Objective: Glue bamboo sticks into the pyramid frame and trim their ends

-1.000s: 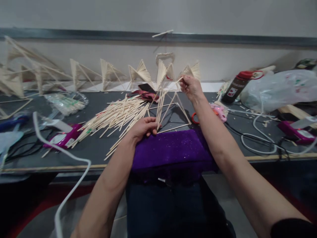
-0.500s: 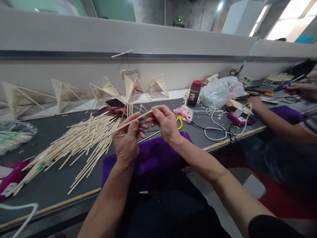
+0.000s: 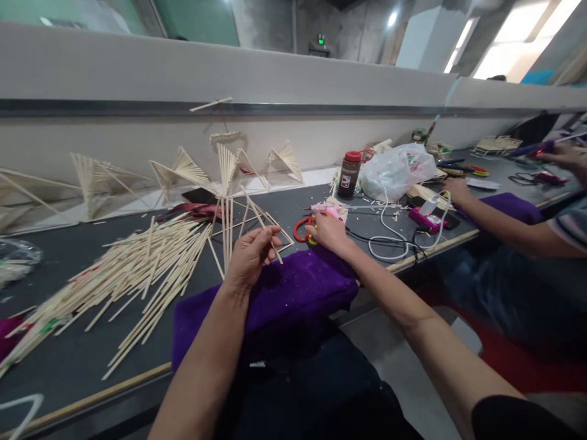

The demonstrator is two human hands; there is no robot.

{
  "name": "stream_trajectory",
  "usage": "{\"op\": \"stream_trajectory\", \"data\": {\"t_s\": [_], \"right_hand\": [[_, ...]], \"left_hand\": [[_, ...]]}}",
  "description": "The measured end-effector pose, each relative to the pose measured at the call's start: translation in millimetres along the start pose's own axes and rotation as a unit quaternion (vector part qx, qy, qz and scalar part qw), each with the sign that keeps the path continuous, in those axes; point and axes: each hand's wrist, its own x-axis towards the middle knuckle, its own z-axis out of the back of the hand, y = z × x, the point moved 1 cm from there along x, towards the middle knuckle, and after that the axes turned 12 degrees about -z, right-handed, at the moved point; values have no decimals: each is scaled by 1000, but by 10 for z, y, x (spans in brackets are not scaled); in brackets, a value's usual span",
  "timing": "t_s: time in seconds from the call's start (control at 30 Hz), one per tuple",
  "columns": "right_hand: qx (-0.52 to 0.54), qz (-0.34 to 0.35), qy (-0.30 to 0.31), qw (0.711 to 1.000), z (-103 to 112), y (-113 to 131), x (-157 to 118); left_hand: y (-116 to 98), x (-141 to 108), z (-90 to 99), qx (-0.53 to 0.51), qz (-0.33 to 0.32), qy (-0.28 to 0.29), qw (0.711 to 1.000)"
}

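Observation:
My left hand is closed, with a thin wooden stick pinched between thumb and fingers, slanting down to the right. Over at the right, my right hand has its fingers on the loop handles of a pair of scissors, one loop red and the other yellow. The blades are hidden. Just behind that hand lies a pink glue gun. A small frame of joined sticks stands behind my left hand. Beneath both hands, a purple cloth covers the table's front edge.
A large pile of sticks spreads to the left. Fan-shaped stick models line the wall. Towards the right are a dark bottle with red lid, a plastic bag, a pink power strip, cables and another person's arm.
My right hand has let go of the stick and moved right and down to the scissors. My left hand keeps the stick, now tilted the other way. The view has turned slightly right.

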Motion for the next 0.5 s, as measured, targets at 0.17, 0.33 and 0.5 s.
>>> {"op": "stream_trajectory", "data": {"t_s": [0.17,0.33,0.5], "right_hand": [[-55,-48,29,997,-172,139,170],[-43,-86,79,992,-189,253,245],[-12,-117,56,992,-158,176,266]], "left_hand": [[43,-47,0,23,32,52,998],[67,-38,44,26,17,48,998],[78,-26,89,15,4,42,999]]}}
